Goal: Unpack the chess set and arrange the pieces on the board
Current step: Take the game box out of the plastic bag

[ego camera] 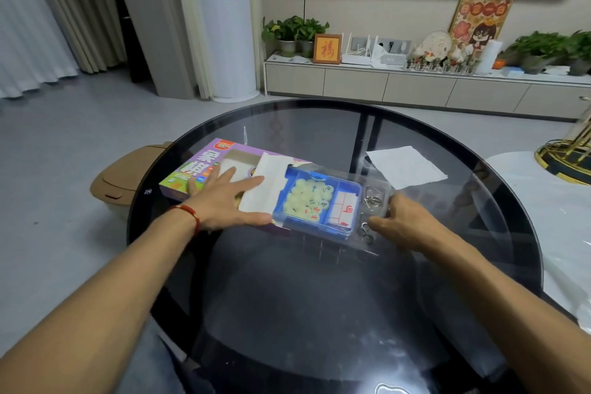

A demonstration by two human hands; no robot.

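Right hand (403,220) gripping tray (316,201), lengthwise left-right

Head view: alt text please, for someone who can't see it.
A person's left hand presses flat on a purple game box while the right hand grips a clear tray holding a blue insert of pale round pieces, on a dark glass table.

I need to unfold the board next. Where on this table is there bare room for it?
The widest bare glass lies between the forearms, below the blue tray. The far arc beyond the purple box is free too. It is crowded mid-table: left hand flat on the box, tray, right hand gripping the clear insert, white paper.
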